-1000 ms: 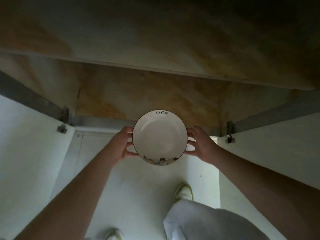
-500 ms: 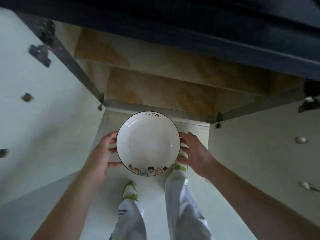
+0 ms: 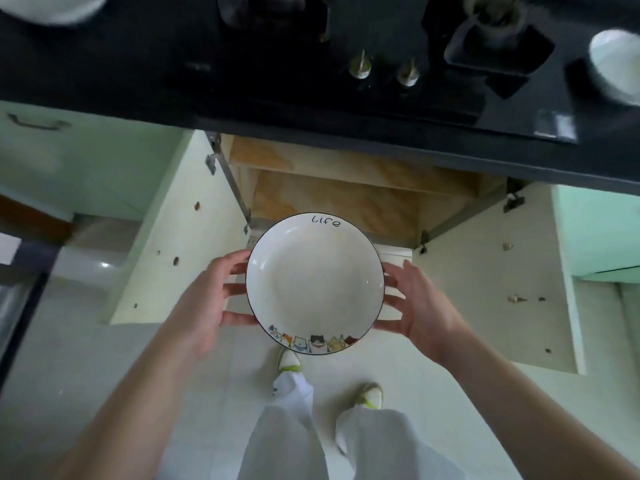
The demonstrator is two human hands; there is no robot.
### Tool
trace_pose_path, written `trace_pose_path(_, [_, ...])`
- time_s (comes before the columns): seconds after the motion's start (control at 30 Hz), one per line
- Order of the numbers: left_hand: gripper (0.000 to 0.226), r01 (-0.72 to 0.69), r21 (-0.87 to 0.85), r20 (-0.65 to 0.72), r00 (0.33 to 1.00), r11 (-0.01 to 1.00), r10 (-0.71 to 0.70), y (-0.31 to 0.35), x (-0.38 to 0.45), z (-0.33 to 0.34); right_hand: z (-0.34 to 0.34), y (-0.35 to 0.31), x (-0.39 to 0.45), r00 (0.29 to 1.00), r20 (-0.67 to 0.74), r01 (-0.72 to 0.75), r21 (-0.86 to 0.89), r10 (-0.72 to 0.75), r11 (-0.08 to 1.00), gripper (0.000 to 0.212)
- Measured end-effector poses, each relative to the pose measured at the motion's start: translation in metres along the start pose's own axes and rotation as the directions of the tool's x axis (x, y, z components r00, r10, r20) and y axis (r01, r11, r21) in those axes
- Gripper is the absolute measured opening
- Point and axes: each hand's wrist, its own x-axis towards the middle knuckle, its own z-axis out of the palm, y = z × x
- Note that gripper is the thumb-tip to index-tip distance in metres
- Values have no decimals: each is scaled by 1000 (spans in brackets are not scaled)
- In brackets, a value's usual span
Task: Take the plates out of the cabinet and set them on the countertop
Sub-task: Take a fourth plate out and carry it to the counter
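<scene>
Head view: a round white ceramic plate (image 3: 314, 284) with a thin dark rim, "Life" lettering and a cartoon band is clasped at its edges between the left hand (image 3: 204, 306) and right hand (image 3: 420, 306), level, in front of the open wood-lined cabinet (image 3: 346, 188). Fingertips beneath the plate are hidden. Beyond the hands, the black countertop (image 3: 104, 64) carries blurred, cropped white dishes.

The plate (image 3: 315, 284) is white with a thin black rim, the word "Life" and small coloured cats. The worktop (image 3: 104, 74) is black; the cabinet doors (image 3: 180, 237) are pale cream.
</scene>
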Motion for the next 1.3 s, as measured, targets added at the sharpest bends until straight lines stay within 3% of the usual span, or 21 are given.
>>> trace_pose_path(0.27, [34, -247, 81, 11, 969, 966, 247, 57, -124, 44, -48, -28, -123, 981, 16, 191, 32, -191, 981, 43])
trace_pose_path(0.5, [34, -380, 123, 77, 925, 917, 373, 71, -247, 110, -107, -49, -236, 931, -47, 357, -97, -363, 929, 42])
trace_pose_path(0.67, [39, -452, 115, 117, 891, 885, 439, 82, -303, 139, -142, -73, -298, 896, -60, 439, -36, -441, 898, 47])
trace_pose_path(0.93, [46, -553, 65, 99, 832, 831, 546, 123, -350, 140, -152, -93, -346, 849, -18, 528, 64, -528, 847, 41])
trace_pose_path(1.3, [37, -604, -1, 157, 787, 797, 596, 158, -360, 147, -131, -129, -378, 787, -224, 584, -30, -575, 811, 33])
